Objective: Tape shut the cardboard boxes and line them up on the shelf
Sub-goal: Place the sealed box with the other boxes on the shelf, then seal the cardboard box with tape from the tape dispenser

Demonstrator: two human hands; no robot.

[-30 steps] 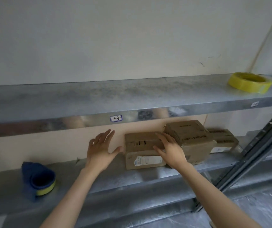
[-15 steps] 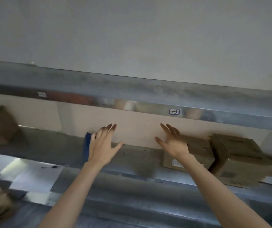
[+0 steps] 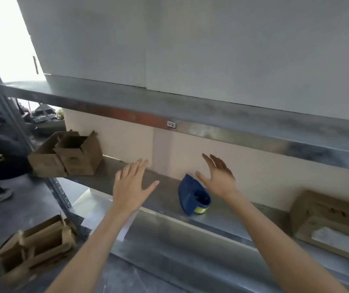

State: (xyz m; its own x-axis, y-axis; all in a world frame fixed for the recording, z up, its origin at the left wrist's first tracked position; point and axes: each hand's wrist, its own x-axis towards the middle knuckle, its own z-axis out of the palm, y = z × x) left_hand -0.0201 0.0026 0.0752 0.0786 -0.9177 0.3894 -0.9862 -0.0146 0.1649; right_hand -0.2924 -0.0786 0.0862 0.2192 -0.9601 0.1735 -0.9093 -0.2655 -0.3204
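The taping step looks to be between boxes. A closed box (image 3: 328,225) is lying on the shelf (image 3: 106,176) at four o'clock from the right hand (image 3: 218,178), and two open boxes (image 3: 78,157) are waiting at ten o'clock from the left hand (image 3: 130,187). Both hands are hovering over the shelf with fingers spread and relaxed, grasping nothing. The blue tape dispenser (image 3: 192,197) is lying just at seven o'clock of the right hand; whether the wrist is touching it, I cannot tell.

The next move is probably a reach toward ten o'clock for an open box. That is calling for a two-sided hold, flaps folded down, and a slide toward the dispenser.

The bare stretch of shelf under the left hand is offering room for that slide. The upper shelf (image 3: 190,111) is overhanging at twelve o'clock, capping any lift. The upright post (image 3: 59,193) is standing at eight o'clock of the left hand, and the shelf's front lip is running at six o'clock, so a box pulled too far forward could be tipping off. Another open carton (image 3: 32,248) is sitting lower, at seven o'clock.
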